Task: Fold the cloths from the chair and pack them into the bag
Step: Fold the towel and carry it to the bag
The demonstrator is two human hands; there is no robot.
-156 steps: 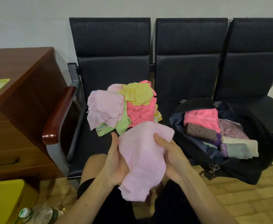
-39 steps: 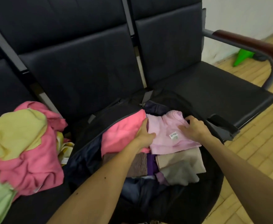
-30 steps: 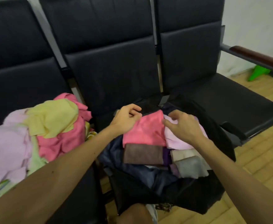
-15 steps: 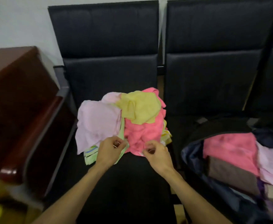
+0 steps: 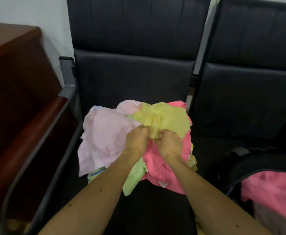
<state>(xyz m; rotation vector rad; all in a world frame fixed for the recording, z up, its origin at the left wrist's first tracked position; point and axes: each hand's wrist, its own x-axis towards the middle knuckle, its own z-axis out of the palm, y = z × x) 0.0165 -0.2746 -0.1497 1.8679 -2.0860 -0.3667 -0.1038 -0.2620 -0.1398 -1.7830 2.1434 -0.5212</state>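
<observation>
On chair (image 5: pixel 133 82) — left grip (image 5: pixel 136 141), right grip (image 5: pixel 169 144) pinching yellow cloth (image 5: pixel 169 118); bag (image 5: pixel 237 168) cut off at right edge

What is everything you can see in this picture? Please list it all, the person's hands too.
yellow cloth: one, yellow, on top of the pile
pale pink cloth: one, pale pink, left side of the pile
bright pink cloth: one, bright pink, right side of the pile
light green cloth: one, light green, front of the pile
left chair: one, black, under the pile
right chair: one, black, under the bag
bag: one, black, open, lower right
folded pink cloth: one, pink, inside the bag
cabinet: one, dark brown, far left
armrest: one, reddish brown, beside the left chair
left hand: one, pinches the yellow cloth
right hand: one, pinches the yellow cloth
</observation>
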